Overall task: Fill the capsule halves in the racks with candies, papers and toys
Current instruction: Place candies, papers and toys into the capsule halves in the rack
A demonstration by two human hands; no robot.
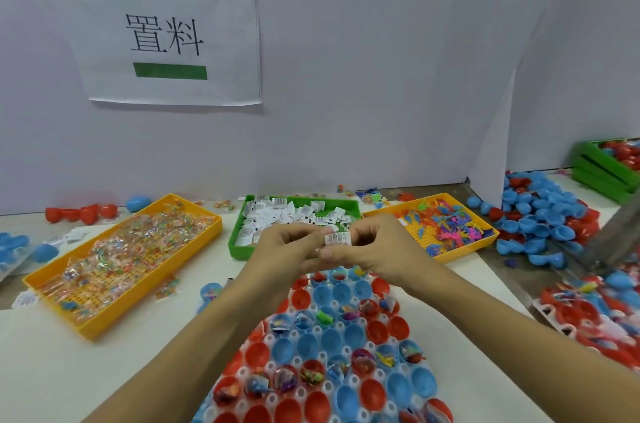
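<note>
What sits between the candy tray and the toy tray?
Head view: the green tray of folded papers sits between the candy tray and the toy tray.

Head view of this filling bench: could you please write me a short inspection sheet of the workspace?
Surface: white table.
Job's things: rack of red and blue capsule halves, some filled; candy tray; green paper tray; toy tray.
Clutter: loose capsule halves heaped right; a few left.
Hands: left hand and right hand pinch one paper slip above the rack.
Cables: nothing seen.
Surroundings: wall sign; green crate.
</note>
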